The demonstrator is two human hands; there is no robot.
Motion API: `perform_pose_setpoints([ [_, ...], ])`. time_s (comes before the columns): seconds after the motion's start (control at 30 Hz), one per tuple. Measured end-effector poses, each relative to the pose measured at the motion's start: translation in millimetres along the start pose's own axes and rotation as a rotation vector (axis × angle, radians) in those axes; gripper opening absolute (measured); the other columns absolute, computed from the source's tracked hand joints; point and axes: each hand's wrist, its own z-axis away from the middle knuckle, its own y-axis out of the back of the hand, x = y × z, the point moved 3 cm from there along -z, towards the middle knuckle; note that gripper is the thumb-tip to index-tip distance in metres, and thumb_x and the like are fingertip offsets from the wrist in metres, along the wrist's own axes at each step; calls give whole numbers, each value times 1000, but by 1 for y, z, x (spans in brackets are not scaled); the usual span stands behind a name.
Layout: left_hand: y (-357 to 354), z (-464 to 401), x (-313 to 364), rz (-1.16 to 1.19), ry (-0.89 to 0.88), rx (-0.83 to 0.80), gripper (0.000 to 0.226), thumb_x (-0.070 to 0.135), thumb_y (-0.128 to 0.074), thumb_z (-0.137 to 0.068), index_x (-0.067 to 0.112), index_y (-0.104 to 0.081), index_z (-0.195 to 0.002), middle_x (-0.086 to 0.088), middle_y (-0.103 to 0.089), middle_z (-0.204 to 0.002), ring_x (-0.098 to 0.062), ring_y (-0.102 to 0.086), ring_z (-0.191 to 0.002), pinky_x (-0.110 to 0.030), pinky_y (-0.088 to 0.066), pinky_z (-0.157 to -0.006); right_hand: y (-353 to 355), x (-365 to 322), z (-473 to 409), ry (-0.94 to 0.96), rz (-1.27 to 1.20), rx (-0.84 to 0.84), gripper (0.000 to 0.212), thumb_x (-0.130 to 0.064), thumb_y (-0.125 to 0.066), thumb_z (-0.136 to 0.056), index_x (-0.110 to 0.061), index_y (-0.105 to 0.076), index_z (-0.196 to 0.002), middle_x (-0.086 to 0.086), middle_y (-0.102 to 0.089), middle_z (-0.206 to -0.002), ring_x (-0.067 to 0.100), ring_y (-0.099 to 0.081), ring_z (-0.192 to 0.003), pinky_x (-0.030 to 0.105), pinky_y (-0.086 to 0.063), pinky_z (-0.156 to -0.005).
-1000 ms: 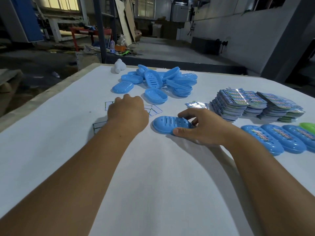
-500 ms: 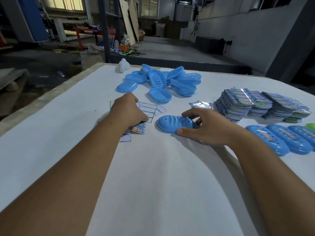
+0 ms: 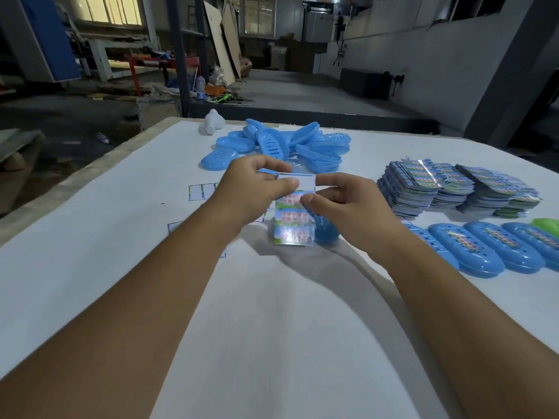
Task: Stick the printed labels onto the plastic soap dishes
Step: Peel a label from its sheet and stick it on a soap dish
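Head view: label sheet (image 3: 294, 217) pinched between both hands' fingers (image 3: 308, 201).

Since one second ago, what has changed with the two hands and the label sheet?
The left hand lifted a label sheet off the table. The right hand let go of the blue soap dish and now pinches the sheet too. The dish, the dish pile and the label stacks stayed put.

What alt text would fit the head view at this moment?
Both hands, left hand and right hand, pinch a label sheet held above a blue dish on a white table. Unlabelled dishes are piled behind; label stacks and labelled dishes lie right.
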Motion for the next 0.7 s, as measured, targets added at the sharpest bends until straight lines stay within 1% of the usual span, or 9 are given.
perform_pose_setpoints([
  [0.07, -3, 0, 0, -4, 4, 15, 12, 30, -79, -84, 33, -69, -90, 7, -76, -83, -6, -72, -76, -26, -57, -70, 1, -1, 0, 7, -47, 32, 16, -14, -75, -91, -29, -69, -91, -10, -76, -71, -3, -68, -60, 8, -46, -51],
  [0.1, -2, -1, 1, -9, 8, 37, 11, 30, -77, -84, 34, -69, -89, 8, -76, -85, -5, -69, -74, -25, -55, -70, 3, -1, -1, -2, -58, 68, 18, -12, -74, -92, -29, -68, -89, -11, -75, -69, -4, -66, -58, 8, -44, -49],
  [0.17, -2, -1, 2, -24, 25, 53, 14, 28, -76, -82, 36, -68, -89, 8, -74, -87, -5, -63, -74, -22, -49, -65, 9, -1, -3, -22, -46, 127, 21, -11, -70, -94, -30, -66, -86, -15, -75, -68, -6, -66, -58, 8, -43, -47],
  [0.23, -3, -1, 2, -53, 41, 33, 22, 26, -78, -78, 37, -68, -94, 4, -72, -96, -8, -63, -81, -24, -46, -65, 13, -1, -4, -27, -31, 143, 22, -11, -68, -95, -31, -66, -86, -16, -75, -70, -7, -66, -59, 8, -43, -47],
  [0.27, -4, 0, 2, -60, 42, 19, 24, 26, -79, -77, 37, -67, -95, 3, -72, -97, -10, -63, -84, -25, -46, -65, 13, 0, -5, -28, -35, 144, 22, -10, -68, -95, -31, -66, -86, -16, -74, -69, -7, -66, -59, 8, -43, -47],
  [0.4, -6, 1, 1, -64, 31, -5, 22, 23, -77, -80, 37, -65, -92, 12, -75, -73, -6, -64, -82, -25, -47, -63, 13, -1, -4, -31, -6, 128, 22, -13, -68, -95, -32, -66, -86, -15, -73, -68, -8, -64, -59, 8, -42, -47],
  [0.57, -8, 2, -1, -72, 10, -25, 21, 20, -74, -83, 35, -64, -93, 13, -74, -70, 8, -63, -64, -21, -43, -61, 12, -1, -4, -43, 7, 107, 18, -15, -69, -95, -31, -68, -88, -9, -75, -73, -7, -65, -59, 7, -43, -48],
  [0.6, -8, 2, -1, -73, 7, -33, 21, 19, -74, -83, 35, -64, -93, 14, -74, -69, 10, -62, -63, -20, -44, -61, 11, -1, -4, -44, 5, 99, 17, -14, -69, -95, -30, -68, -88, -9, -75, -72, -6, -65, -59, 7, -43, -48],
  [0.7, -9, 2, -1, -73, 8, -38, 21, 19, -73, -83, 34, -64, -93, 18, -73, -69, 12, -62, -62, -18, -45, -59, 10, -2, -3, -47, -17, 85, 18, -12, -68, -95, -29, -68, -90, -15, -73, -65, -6, -65, -57, 7, -43, -47],
])
